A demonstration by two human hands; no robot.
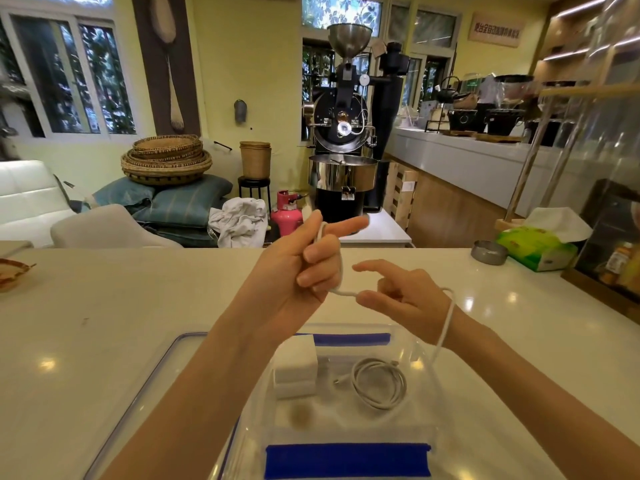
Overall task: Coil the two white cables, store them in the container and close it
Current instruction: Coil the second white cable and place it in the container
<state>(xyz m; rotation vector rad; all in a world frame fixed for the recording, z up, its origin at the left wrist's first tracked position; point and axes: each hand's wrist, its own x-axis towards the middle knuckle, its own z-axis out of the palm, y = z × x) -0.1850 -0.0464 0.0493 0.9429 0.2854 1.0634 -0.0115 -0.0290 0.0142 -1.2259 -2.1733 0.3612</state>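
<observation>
Head view looks down over both forearms, raised above a clear container [420, 382] that sits open on the white desk [138, 306]. One white cable is done: a coiled cable [379, 382] lies flat inside the container, just beside a white charger block [296, 370]. So the second cable [445, 327] is the one in hand, and its coiling is under way. The left hand [304, 268] is turned palm-up, fingers [317, 253] curled inward with the cable looped around them, the forefinger pointing away over the desk. The right hand [401, 296] sits close beside it, thumb and forefinger pinching the cable near where it leaves the left hand, the other fingers loosely bent. From there the cable runs over the back of the right wrist and hangs down toward the container; its far end cannot be made out. Judging by that slack, more turns are needed: the next move calls for the right hand to feed the hanging length round the left fingers while the loop is kept from slipping off. A clear lid [152, 382] with a blue edge lies beside the container, waiting, so storing and closing are not yet done.
</observation>
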